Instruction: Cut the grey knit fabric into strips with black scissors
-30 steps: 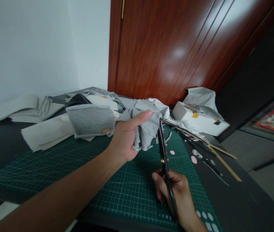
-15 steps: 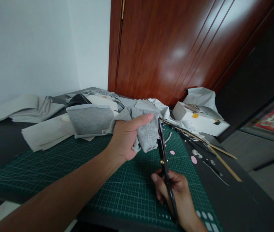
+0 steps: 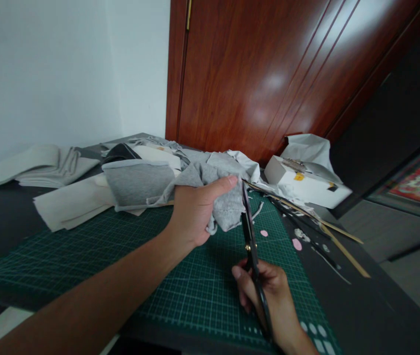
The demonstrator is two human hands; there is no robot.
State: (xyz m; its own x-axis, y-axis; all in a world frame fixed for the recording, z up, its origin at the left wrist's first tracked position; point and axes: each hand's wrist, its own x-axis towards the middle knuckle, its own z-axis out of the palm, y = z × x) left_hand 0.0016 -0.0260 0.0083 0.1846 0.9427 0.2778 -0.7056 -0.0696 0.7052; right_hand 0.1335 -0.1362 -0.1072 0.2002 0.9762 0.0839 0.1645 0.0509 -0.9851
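My left hand (image 3: 195, 209) grips a bunched piece of grey fabric (image 3: 228, 209) and holds it a little above the green cutting mat (image 3: 121, 251). The thumb lies along the top of the cloth. My right hand (image 3: 269, 296) is closed around the handles of black scissors (image 3: 250, 236). Their blades point up and away, with the tips right beside the fabric's right edge, just under my left thumb tip. The blades look nearly closed. The scissor handles are mostly hidden inside my right hand.
Folded grey and off-white fabric pieces (image 3: 135, 182) lie at the mat's far side. A white box (image 3: 302, 185) sits at the right rear, with thin wooden strips (image 3: 328, 231) and pink scraps (image 3: 297, 244) beside the mat. A wooden door (image 3: 269, 74) stands behind.
My left hand has shifted slightly, and the grey fabric has been pulled a little lower and to the right against the scissor blades. My right hand has barely moved.
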